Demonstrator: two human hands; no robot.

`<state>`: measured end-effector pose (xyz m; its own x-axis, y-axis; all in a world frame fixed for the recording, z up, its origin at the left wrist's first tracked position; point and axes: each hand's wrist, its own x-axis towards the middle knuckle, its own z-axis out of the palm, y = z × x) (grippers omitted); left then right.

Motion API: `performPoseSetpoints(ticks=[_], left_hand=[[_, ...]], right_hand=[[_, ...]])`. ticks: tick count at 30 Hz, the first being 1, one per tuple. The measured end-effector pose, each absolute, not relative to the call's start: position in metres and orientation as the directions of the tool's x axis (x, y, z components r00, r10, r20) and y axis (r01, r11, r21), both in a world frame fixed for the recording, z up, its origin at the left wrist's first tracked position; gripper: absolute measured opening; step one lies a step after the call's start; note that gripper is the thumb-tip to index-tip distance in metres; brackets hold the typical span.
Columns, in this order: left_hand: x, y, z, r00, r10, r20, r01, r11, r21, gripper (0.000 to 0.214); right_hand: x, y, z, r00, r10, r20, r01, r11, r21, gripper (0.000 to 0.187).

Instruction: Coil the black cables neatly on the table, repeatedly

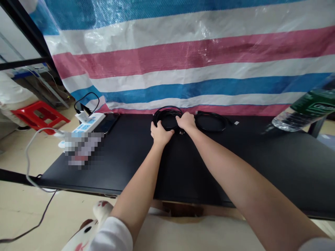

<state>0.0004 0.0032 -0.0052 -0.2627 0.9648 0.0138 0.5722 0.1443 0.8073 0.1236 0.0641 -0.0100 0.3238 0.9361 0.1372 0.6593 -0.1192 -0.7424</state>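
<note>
A coiled black cable (167,112) lies near the back of the black table (125,157), against the striped sheet. My left hand (161,134) is at the coil's front left, thumb and fingers around its edge. On the coil's right side, my right hand (186,121) grips it, fingers curled and partly hidden. A small plug (181,132) pokes out between my hands. Just right of my right hand rests a second coiled black cable (213,129), with a small white tag (236,123) at its end.
A white power strip (90,123) with plugs and a dark phone (111,122) sit at the left. At the right, a clear bottle (306,108) with a green label leans over. A red stool (39,113) and a seated person are beyond the left side.
</note>
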Motion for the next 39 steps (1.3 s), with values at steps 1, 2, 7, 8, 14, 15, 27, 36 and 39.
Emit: performPoseSetpoints(ticks=[1, 2, 7, 8, 14, 15, 27, 36, 39], left_hand=[[0.002, 0.002, -0.005, -0.235, 0.972, 0.018, 0.605, 0.132, 0.785, 0.066], [0.003, 0.0, -0.004, -0.212, 0.977, 0.025, 0.632, 0.118, 0.766, 0.062], [0.004, -0.002, -0.008, -0.179, 0.98, 0.085, 0.696, 0.065, 0.715, 0.042], [0.005, -0.002, -0.009, -0.18, 0.978, 0.105, 0.706, 0.055, 0.706, 0.04], [0.005, -0.002, -0.008, -0.094, 0.988, 0.121, 0.789, -0.001, 0.615, 0.029], [0.005, -0.002, -0.008, -0.059, 0.992, 0.116, 0.796, -0.023, 0.605, 0.026], [0.009, -0.002, -0.009, -0.027, 0.982, 0.188, 0.818, -0.086, 0.568, 0.026], [0.003, -0.001, -0.008, 0.028, 0.979, 0.204, 0.779, -0.149, 0.609, 0.025], [0.004, -0.002, -0.007, 0.025, 0.98, 0.197, 0.785, -0.141, 0.603, 0.025]], right_hand=[[0.121, 0.059, -0.007, 0.347, 0.928, 0.136, 0.693, -0.157, -0.703, 0.038], [0.119, 0.055, -0.005, 0.351, 0.925, 0.146, 0.73, -0.172, -0.662, 0.042], [0.114, 0.041, 0.001, 0.233, 0.945, 0.229, 0.834, -0.073, -0.548, 0.031], [0.115, 0.041, 0.0, 0.217, 0.949, 0.23, 0.846, -0.066, -0.529, 0.029], [0.131, 0.042, -0.014, 0.097, 0.956, 0.277, 0.907, 0.03, -0.421, 0.032], [0.134, 0.041, -0.018, 0.083, 0.954, 0.289, 0.903, 0.051, -0.427, 0.035], [0.201, 0.005, -0.033, 0.197, 0.827, 0.526, 0.817, 0.158, -0.555, 0.024], [0.268, -0.003, -0.028, 0.635, 0.61, 0.473, 0.711, -0.222, -0.667, 0.016], [0.277, -0.002, -0.028, 0.746, 0.602, 0.286, 0.582, -0.379, -0.719, 0.015]])
